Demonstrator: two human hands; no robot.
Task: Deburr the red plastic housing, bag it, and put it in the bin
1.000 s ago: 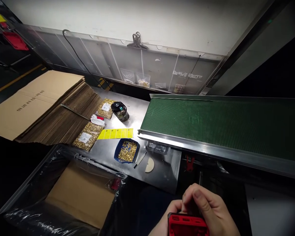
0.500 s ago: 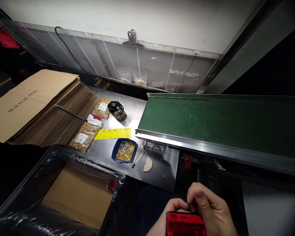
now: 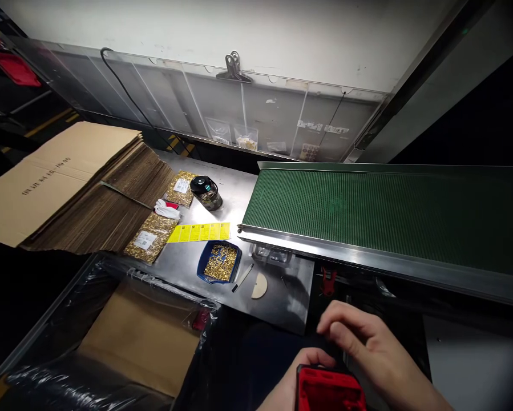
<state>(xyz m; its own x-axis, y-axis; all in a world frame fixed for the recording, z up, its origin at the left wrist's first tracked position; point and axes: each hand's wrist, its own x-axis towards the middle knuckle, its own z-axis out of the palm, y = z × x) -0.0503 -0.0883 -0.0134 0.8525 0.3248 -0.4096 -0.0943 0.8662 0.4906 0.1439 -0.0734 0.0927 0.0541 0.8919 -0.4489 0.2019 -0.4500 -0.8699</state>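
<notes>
At the bottom of the view my left hand [image 3: 301, 374] is closed around a red plastic housing [image 3: 331, 391] with black edges, its hollow side facing up. The lower part of the housing is cut off by the frame. Above and right of it is my right hand [image 3: 363, 337], apart from the housing, with curled fingers and the thumb close to the index finger. Whatever may be between those fingertips is too small or hidden to make out. Beyond the hands, a blue tray [image 3: 200, 268] of small brass-coloured parts sits on the steel table [image 3: 237, 177].
A green conveyor belt [image 3: 324, 200] runs right. On the table are a marker [image 3: 242, 278], a pale half-disc [image 3: 260, 285], yellow labels [image 3: 200, 232], a dark jug [image 3: 207, 194] and bags of brass parts [image 3: 151, 237]. Stacked cardboard [image 3: 68, 165] and a lined bin [image 3: 140, 337] stand left.
My right hand has lifted away from the housing, up and to the right. My left hand and the housing have shifted slightly right in view.
</notes>
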